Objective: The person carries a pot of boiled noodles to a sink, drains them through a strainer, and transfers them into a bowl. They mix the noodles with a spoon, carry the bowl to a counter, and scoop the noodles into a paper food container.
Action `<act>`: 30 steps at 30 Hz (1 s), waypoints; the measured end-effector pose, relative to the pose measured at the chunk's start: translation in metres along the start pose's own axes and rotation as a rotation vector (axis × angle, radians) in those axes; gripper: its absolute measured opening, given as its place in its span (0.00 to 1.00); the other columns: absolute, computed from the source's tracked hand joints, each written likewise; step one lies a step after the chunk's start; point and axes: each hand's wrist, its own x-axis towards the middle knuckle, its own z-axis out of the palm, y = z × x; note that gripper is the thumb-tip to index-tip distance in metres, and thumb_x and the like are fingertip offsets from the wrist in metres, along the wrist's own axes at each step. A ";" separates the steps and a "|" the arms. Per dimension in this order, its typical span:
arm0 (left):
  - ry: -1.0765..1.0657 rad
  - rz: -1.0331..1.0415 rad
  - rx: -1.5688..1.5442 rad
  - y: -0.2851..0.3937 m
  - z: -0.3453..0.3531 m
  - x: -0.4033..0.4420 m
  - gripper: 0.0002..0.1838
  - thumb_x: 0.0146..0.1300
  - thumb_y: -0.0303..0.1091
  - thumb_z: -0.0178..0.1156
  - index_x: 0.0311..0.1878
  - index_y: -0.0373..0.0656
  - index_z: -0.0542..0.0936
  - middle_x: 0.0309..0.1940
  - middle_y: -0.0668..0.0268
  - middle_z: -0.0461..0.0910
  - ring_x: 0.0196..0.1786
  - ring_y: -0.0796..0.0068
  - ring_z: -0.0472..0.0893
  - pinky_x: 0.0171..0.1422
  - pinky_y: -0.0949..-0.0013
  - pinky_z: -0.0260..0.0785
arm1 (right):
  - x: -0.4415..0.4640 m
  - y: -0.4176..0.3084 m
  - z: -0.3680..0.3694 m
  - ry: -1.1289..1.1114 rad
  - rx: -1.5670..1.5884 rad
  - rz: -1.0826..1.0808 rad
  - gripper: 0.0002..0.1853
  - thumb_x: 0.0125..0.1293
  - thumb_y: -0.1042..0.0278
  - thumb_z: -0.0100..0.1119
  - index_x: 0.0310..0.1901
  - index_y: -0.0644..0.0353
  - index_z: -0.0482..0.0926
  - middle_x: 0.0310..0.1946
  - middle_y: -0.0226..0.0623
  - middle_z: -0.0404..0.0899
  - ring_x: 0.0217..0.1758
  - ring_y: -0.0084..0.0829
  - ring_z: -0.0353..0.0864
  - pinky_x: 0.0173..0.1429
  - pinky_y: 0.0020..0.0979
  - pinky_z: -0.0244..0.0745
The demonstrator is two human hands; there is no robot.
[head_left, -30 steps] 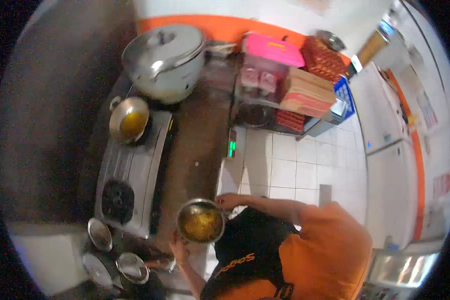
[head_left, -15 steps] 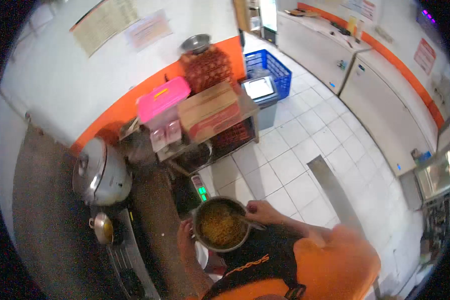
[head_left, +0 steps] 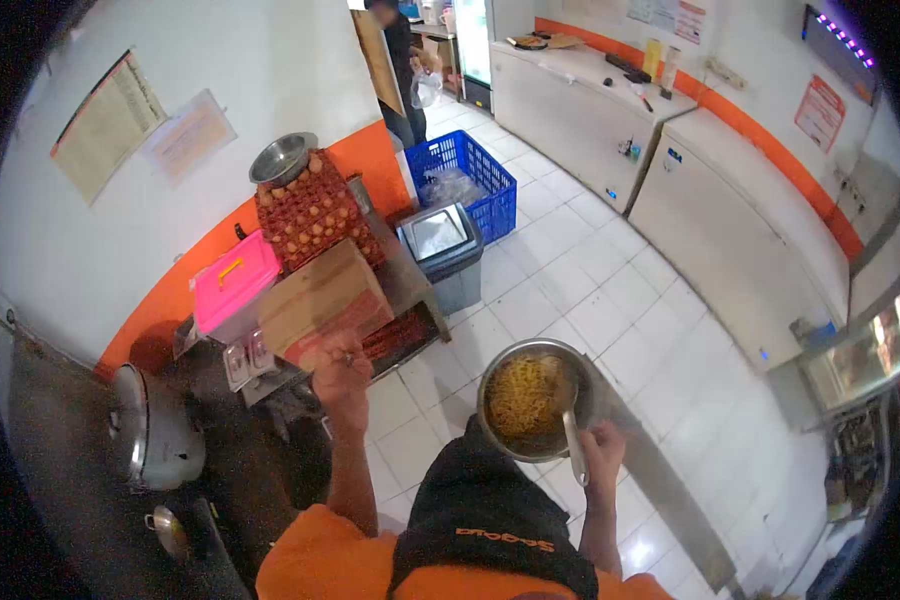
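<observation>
Metal bowl [head_left: 581, 388] of noodles [head_left: 522, 395] over the floor [head_left: 500, 300]; spoon [head_left: 573, 445] lies lengthwise toward the body, handle end nearest. Bowl sits just ahead-left of right hand [head_left: 602, 450], closed at its rim. Left hand [head_left: 340, 370] half-curled, can't tell if holding anything; cardboard box [head_left: 320, 295] beyond.

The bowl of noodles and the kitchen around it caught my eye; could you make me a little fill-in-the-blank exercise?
The person's ____ hand holds the bowl of noodles.
The yellow handle is on a ____ lid.
The crate behind the grey bin is coloured ____.

Missing words: right; pink; blue.
</observation>
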 end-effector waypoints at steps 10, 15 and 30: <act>0.145 0.536 -0.191 -0.043 0.202 0.211 0.33 0.51 0.55 0.77 0.45 0.39 0.72 0.33 0.66 0.70 0.33 0.76 0.71 0.30 0.73 0.66 | 0.242 -0.021 -0.019 0.252 0.253 0.154 0.04 0.62 0.75 0.59 0.32 0.63 0.74 0.24 0.28 0.73 0.25 0.17 0.68 0.29 0.23 0.64; -0.068 0.809 -0.458 -0.041 0.335 0.309 0.33 0.44 0.55 0.80 0.41 0.46 0.71 0.29 0.71 0.67 0.31 0.76 0.68 0.28 0.75 0.62 | 0.319 -0.027 -0.039 0.504 0.327 0.150 0.07 0.65 0.70 0.56 0.32 0.63 0.71 0.25 0.31 0.73 0.27 0.22 0.71 0.31 0.26 0.69; -0.135 0.863 -0.718 -0.117 0.673 0.530 0.17 0.56 0.38 0.77 0.40 0.50 0.76 0.29 0.73 0.77 0.27 0.78 0.72 0.23 0.76 0.57 | 0.749 -0.036 -0.143 0.437 0.186 0.123 0.14 0.68 0.62 0.53 0.46 0.65 0.75 0.41 0.42 0.75 0.49 0.36 0.76 0.55 0.36 0.73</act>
